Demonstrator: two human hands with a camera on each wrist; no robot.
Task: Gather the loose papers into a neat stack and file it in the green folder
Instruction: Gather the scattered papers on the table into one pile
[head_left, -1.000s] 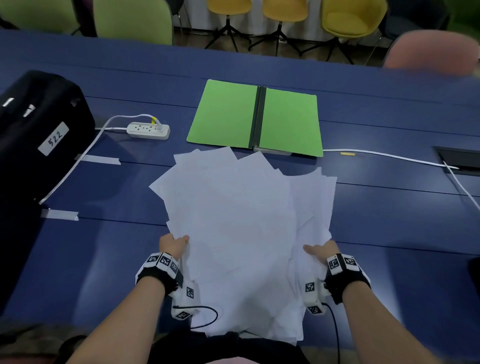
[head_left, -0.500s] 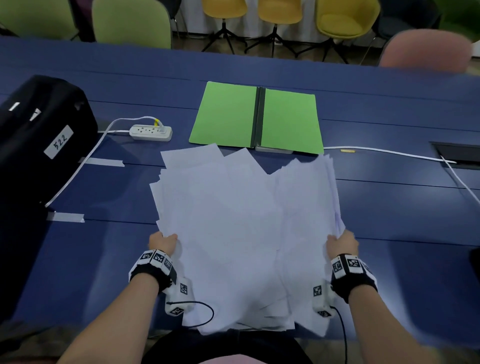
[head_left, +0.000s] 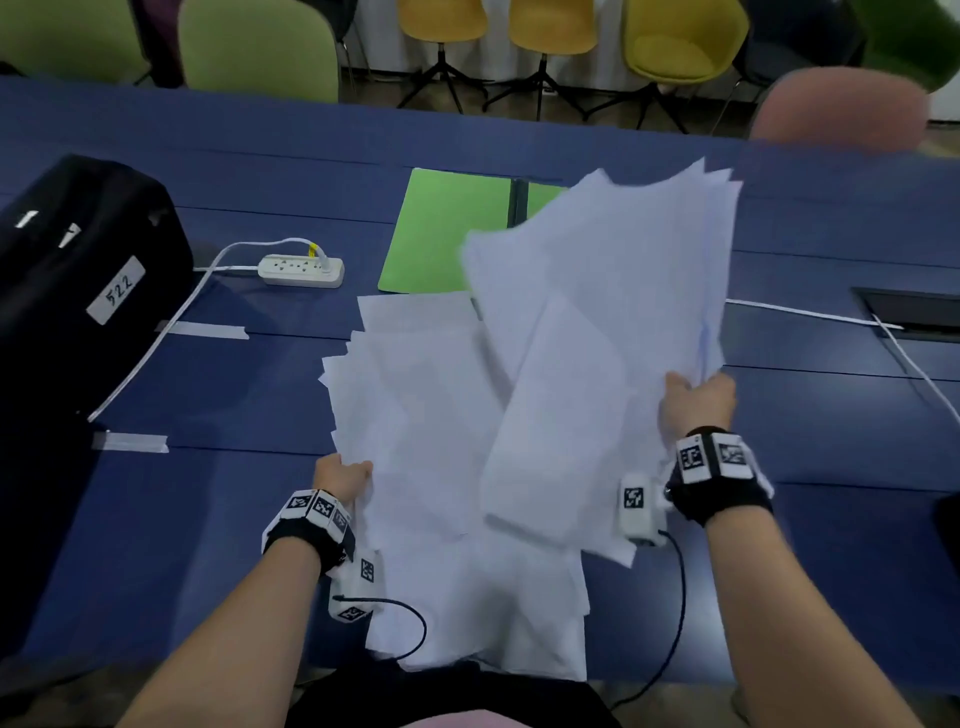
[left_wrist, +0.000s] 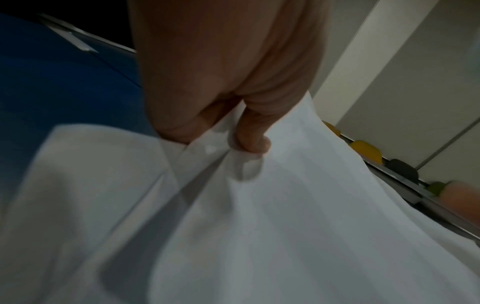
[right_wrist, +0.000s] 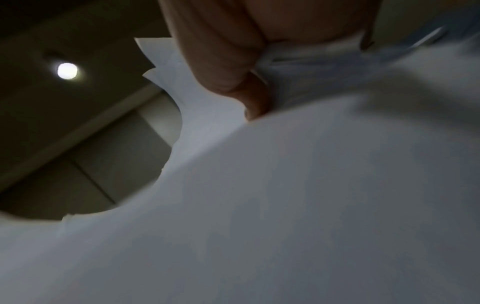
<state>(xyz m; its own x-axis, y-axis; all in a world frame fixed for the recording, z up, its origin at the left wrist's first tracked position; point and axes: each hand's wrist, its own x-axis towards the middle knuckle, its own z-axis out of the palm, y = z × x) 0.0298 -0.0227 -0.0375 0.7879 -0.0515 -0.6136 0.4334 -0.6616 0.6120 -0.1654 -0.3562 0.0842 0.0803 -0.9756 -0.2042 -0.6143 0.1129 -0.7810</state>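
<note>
Right hand (head_left: 698, 402) pinches a raised sheaf of papers (head_left: 613, 322). Left hand (head_left: 343, 475) pinches the pile's edge; folder (head_left: 447, 228) lies open behind

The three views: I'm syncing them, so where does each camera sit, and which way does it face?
Head: worn high, facing forward and down over the blue table; both forearms show.
Left wrist: along the left hand, whose fingers pinch the loose white paper sheets.
Right wrist: tilted up toward the ceiling; the right hand grips lifted sheets.
All share the sheets.
</note>
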